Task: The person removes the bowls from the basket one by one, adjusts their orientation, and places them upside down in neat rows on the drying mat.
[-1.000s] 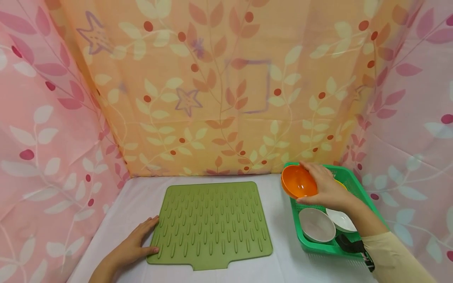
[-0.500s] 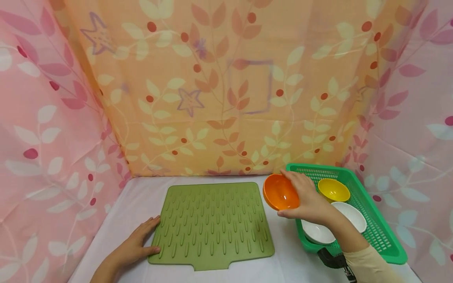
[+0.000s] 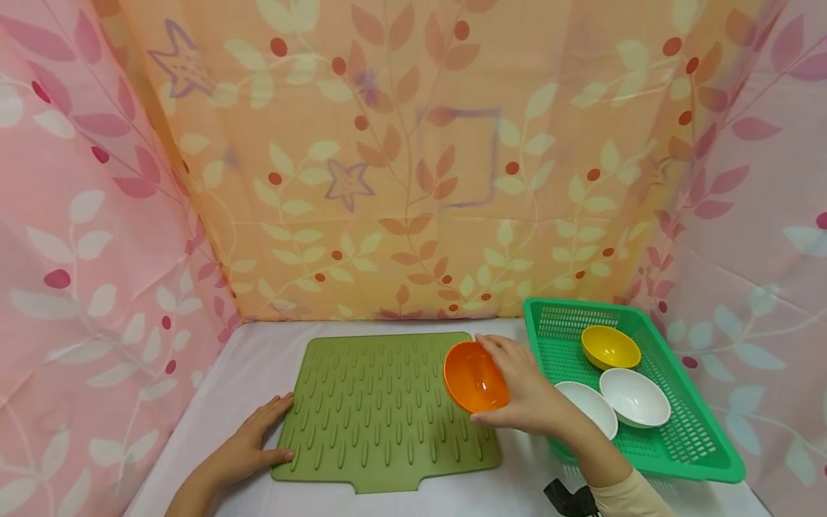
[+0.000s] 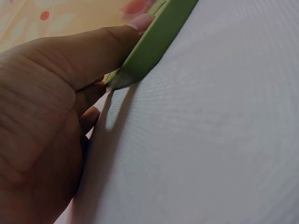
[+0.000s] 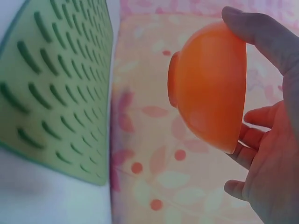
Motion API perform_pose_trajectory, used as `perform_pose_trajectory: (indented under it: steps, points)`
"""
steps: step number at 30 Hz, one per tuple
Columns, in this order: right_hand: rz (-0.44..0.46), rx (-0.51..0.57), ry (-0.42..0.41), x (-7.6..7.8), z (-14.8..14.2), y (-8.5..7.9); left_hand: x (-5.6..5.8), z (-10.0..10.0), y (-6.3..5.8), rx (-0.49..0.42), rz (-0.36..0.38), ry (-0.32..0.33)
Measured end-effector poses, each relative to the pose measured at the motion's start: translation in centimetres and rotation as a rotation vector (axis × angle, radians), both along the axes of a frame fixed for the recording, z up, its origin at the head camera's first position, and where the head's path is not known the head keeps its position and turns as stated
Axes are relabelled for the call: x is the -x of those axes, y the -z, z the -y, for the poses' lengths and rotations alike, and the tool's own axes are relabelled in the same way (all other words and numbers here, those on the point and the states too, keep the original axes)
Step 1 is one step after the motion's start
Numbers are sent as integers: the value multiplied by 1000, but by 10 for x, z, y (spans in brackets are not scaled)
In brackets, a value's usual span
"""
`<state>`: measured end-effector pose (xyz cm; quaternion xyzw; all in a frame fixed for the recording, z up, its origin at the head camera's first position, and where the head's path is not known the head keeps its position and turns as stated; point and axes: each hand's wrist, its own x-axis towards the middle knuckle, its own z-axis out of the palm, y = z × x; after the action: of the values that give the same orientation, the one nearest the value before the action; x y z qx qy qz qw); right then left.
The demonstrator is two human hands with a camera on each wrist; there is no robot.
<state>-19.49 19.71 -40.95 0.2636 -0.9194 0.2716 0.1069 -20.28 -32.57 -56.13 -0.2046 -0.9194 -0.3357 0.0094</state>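
An orange bowl (image 3: 474, 377) is held by its rim in my right hand (image 3: 523, 391), thumb on one side and fingers on the other. It hangs over the right part of a green ridged mat (image 3: 388, 409), and the right wrist view shows the bowl (image 5: 210, 86) raised off the mat, foot toward it. My left hand (image 3: 248, 445) rests at the mat's left edge with fingers extended. From the left wrist, the thumb (image 4: 107, 44) lies against the mat's edge (image 4: 154, 44), while the other fingers are partly hidden behind it.
At the right stands a green basket (image 3: 704, 409) holding a yellow bowl (image 3: 610, 348), a white bowl (image 3: 636, 398) and another white bowl (image 3: 588, 406) partly behind the right arm. A black wrist mount (image 3: 568, 497) sits by the right sleeve. Patterned cloth (image 3: 400, 143) walls the table's back and sides.
My right hand has carried the orange bowl leftward from above the basket to over the mat. The bowls in the basket have come into fuller view. The left hand stays at the mat's edge.
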Motion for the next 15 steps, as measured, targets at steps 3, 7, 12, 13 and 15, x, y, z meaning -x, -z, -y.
perform_pose_trajectory:
  steps: [3,7,12,13,15]
  points:
    - [24,-8,-8,-1,8,9,0,0,0,12,-28,7]
    - [82,24,-21,-4,17,20,0,0,0,15,-41,0]
    - [163,82,-12,-9,25,30,0,-1,1,6,-23,-3]
    - [172,90,-10,-10,26,32,0,0,1,5,-20,-1]
    - [177,98,-5,-11,29,36,0,0,1,6,-16,0]
